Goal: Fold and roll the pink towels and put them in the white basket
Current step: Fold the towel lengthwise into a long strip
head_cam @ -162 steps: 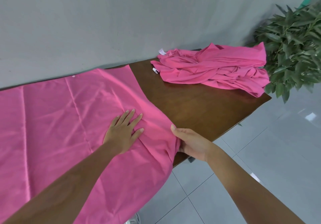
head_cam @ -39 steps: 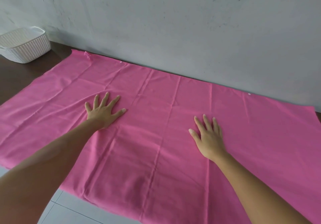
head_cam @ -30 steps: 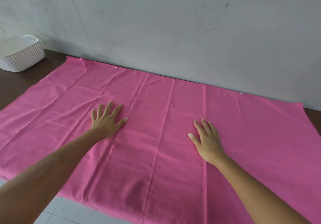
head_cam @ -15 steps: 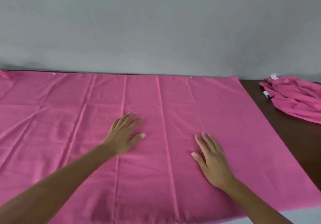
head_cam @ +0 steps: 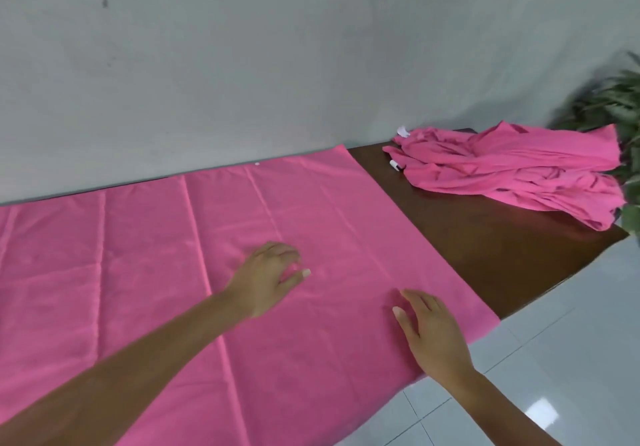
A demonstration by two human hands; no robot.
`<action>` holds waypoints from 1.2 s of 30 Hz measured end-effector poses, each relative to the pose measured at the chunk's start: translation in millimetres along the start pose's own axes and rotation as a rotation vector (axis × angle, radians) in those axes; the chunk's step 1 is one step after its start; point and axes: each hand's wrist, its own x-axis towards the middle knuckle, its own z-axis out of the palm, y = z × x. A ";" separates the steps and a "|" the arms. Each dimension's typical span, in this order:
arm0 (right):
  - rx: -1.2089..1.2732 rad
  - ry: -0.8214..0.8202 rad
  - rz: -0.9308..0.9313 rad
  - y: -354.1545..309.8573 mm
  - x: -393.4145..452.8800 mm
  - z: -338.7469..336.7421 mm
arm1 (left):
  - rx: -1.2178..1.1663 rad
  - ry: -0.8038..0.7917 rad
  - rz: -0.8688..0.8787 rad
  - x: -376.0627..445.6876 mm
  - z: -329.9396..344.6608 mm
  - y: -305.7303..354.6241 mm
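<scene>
- right hand (head_cam: pixel 433 335) in the lower right of the frame, fingers straight and together, lying flat on the spread pink cloth towel (head_cam: pixel 173 272) near its right edge; gripping nothing.
- left hand (head_cam: pixel 266 277) in the centre, fingers loosely bent, tips on the same towel; blurred, but nothing seems to be pinched.
- spread towel across the lower left and middle, flat on the dark brown wooden table (head_cam: pixel 485 245), near edge hanging over the table's front, faint creases running front to back.
- likely thin, light and limp; prone to slide and wrinkle on the smooth wood, so best taken by two corners of the right edge, then carried over to fold.
- crumpled heap of pink towels (head_cam: pixel 519 172) in the upper right, well apart, awaiting their turn.
- green leafy plant (head_cam: pixel 616 106) at the right edge; grey wall (head_cam: pixel 242 65) behind.
- white basket out of view.
</scene>
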 end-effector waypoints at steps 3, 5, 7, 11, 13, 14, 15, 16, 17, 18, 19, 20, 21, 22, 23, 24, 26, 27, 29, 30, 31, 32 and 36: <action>0.058 0.057 0.165 31.6 -2.6 -15.6 | -0.003 -0.020 0.059 43.3 16.4 20.2; 0.103 0.076 0.266 52.5 -2.7 -23.7 | -0.018 -0.046 0.089 73.7 25.6 38.0; 0.153 0.092 0.323 71.9 -1.7 -30.4 | -0.046 -0.072 0.112 104.5 34.3 59.9; 0.256 0.111 0.388 104.9 7.0 -37.6 | -0.103 -0.159 0.121 167.1 56.3 98.3; 0.318 0.111 0.425 117.3 13.4 -40.2 | -0.105 -0.179 0.142 195.9 68.8 112.9; 0.345 0.110 0.443 123.0 16.6 -41.4 | -0.098 -0.185 0.153 209.2 74.4 119.1; 0.368 0.108 0.456 127.3 19.3 -42.1 | -0.082 -0.193 0.163 220.8 79.0 123.7; 0.391 0.103 0.462 132.3 21.9 -42.9 | -0.060 -0.205 0.165 231.7 82.7 128.4; 0.414 0.093 0.464 137.9 24.1 -44.4 | -0.038 -0.220 0.160 243.2 86.5 132.8; 0.435 0.079 0.460 142.6 26.0 -46.2 | -0.016 -0.232 0.155 253.8 89.6 134.4; 0.457 0.063 0.453 147.2 27.7 -47.9 | 0.003 -0.242 0.150 263.7 91.7 135.3; 0.474 0.040 0.444 151.7 29.0 -49.5 | 0.015 -0.249 0.148 272.7 93.4 135.6; 0.484 0.015 0.435 155.6 29.9 -51.1 | 0.024 -0.255 0.145 280.9 95.1 135.5; 0.488 -0.013 0.430 158.6 30.5 -52.8 | 0.031 -0.260 0.144 288.3 96.4 135.1; 0.490 -0.039 0.427 161.1 30.9 -54.3 | 0.037 -0.266 0.133 294.9 97.8 134.6; 0.491 -0.062 0.422 163.7 31.2 -55.2 | 0.037 -0.270 0.115 300.3 98.6 134.8; 0.496 -0.101 0.402 167.8 30.8 -56.3 | 0.029 -0.281 0.084 308.9 99.3 132.9; 0.498 -0.119 0.389 169.4 30.3 -57.5 | 0.031 -0.297 0.083 313.1 99.7 131.2; 0.495 -0.137 0.366 171.8 28.8 -58.2 | 0.044 -0.351 0.082 320.0 99.1 127.2; 0.489 -0.137 0.354 172.5 28.0 -58.2 | 0.052 -0.379 0.074 322.8 98.5 125.8; 0.477 -0.139 0.347 172.5 27.6 -58.6 | 0.059 -0.403 0.063 325.4 97.7 125.2; 0.463 -0.142 0.342 172.2 27.5 -58.7 | 0.065 -0.425 0.050 327.3 97.1 124.8; 0.434 -0.152 0.342 168.4 26.9 -59.4 | 0.080 -0.470 0.046 331.2 96.6 122.6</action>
